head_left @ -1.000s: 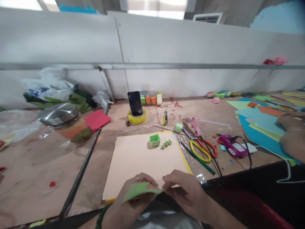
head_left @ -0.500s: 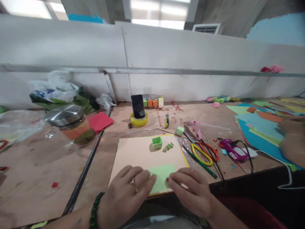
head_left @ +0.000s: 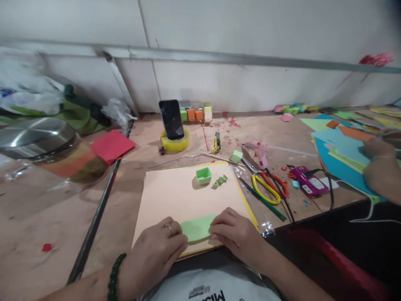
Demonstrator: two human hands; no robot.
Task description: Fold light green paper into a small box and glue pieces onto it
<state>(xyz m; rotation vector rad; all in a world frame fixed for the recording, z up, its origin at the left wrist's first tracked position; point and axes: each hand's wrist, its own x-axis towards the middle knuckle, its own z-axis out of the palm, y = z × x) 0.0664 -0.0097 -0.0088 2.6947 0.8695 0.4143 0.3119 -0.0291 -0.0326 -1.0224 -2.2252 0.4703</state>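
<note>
no text can be read with certainty. the person's white garment (head_left: 191,284) carries dark print that stands upside down in this view: a row of large, bold letters (head_left: 216,296), cut off by the bottom edge, in which perhaps an "m", an "i" and a "c" can be made out, and a smaller printed block (head_left: 199,291) just beside it, too blurred to read. the white plastic bag (head_left: 34,79) at far left bears blue print, also illegible.
</note>
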